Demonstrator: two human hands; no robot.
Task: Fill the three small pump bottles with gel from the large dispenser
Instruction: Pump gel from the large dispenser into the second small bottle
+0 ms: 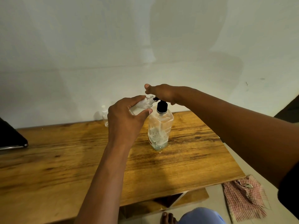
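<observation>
A single head-worn wide-angle camera looks forward and steeply down from above the person's shoulders, close over the wooden worktop (186, 160), facing a pale wall (97, 38) just behind it. Both forearms reach in from the bottom edge; the floor (239, 160) and a bare foot (167, 218) show at lower right. Straight lines bow toward the frame's edges.

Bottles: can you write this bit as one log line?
left hand: holds small bottle tilted at nozzle | right hand: on dispenser pump | step: filling

Table (64, 159) front/left open; dispenser (159, 126) centre, small bottle (104, 116) behind.
</observation>
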